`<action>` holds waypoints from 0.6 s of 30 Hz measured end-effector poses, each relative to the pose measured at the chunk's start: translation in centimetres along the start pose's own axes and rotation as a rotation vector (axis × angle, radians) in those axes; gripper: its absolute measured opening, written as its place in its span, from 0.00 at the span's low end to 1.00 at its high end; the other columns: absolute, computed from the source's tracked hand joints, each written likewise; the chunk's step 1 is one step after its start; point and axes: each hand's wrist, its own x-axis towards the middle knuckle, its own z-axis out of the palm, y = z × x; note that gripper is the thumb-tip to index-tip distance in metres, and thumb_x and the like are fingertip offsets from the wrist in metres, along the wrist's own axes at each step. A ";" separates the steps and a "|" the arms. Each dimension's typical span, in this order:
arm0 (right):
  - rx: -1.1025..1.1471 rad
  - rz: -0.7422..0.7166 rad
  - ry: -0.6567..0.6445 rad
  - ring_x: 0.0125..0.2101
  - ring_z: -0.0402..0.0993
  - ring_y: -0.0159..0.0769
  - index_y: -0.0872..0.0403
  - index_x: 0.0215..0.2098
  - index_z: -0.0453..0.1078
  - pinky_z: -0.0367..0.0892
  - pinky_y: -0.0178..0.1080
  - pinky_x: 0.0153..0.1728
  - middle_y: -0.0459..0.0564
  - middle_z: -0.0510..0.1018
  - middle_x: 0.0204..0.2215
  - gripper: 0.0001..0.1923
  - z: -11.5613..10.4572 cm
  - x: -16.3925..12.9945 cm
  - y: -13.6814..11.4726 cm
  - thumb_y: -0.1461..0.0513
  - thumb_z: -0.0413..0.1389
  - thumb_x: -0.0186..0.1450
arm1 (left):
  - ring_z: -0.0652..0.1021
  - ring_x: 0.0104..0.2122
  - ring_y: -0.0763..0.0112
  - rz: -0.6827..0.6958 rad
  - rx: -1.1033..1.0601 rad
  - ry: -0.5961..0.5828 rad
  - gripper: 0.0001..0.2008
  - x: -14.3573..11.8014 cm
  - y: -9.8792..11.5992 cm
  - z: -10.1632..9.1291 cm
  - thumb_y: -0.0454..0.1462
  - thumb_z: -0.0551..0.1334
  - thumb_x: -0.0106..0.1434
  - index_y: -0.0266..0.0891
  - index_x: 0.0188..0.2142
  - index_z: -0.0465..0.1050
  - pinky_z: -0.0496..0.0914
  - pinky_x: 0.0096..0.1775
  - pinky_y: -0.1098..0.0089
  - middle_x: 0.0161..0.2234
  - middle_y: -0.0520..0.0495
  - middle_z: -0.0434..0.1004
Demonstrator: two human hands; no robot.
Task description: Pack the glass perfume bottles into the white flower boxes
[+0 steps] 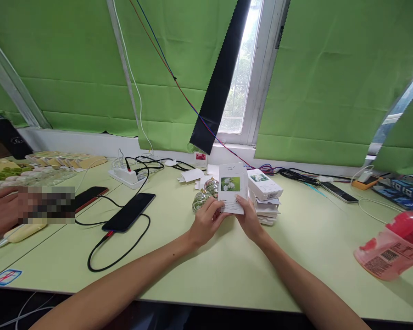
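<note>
a pale green table (227, 270) runs along a wall hung with green fabric sheets (323, 78). between the sheets a white-framed window (248, 68) lets in daylight, with a black strip of cloth (220, 78) hanging across it. a white sill (89, 142) runs below.

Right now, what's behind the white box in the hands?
Behind the white box, held upright by the left hand and right hand, two glass bottles sit partly covered. A box stack lies right of it. The table directly behind the box is hidden.
</note>
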 end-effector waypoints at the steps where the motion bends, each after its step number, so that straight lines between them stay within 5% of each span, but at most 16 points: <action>1: 0.000 0.001 -0.001 0.48 0.81 0.49 0.53 0.47 0.78 0.78 0.46 0.48 0.51 0.86 0.43 0.22 0.0 0.0 0.0 0.49 0.66 0.61 | 0.70 0.25 0.77 0.003 0.001 -0.005 0.04 0.0 0.0 0.0 0.37 0.62 0.73 0.42 0.44 0.67 0.70 0.26 0.76 0.32 0.53 0.67; 11: -0.002 -0.003 -0.005 0.49 0.81 0.49 0.53 0.45 0.78 0.78 0.45 0.49 0.52 0.86 0.44 0.20 0.0 0.1 -0.1 0.50 0.66 0.62 | 0.67 0.21 0.78 0.089 0.045 0.008 0.05 0.4 -0.4 -0.1 0.39 0.61 0.74 0.41 0.42 0.68 0.61 0.24 0.76 0.26 0.57 0.67; 18: -0.145 -0.056 -0.015 0.46 0.81 0.46 0.52 0.49 0.78 0.76 0.45 0.49 0.51 0.85 0.46 0.22 -0.4 -0.1 0.4 0.48 0.66 0.63 | 0.64 0.19 0.79 0.002 0.016 -0.021 0.11 0.2 -0.5 -0.3 0.45 0.64 0.72 0.41 0.39 0.67 0.59 0.23 0.76 0.24 0.58 0.66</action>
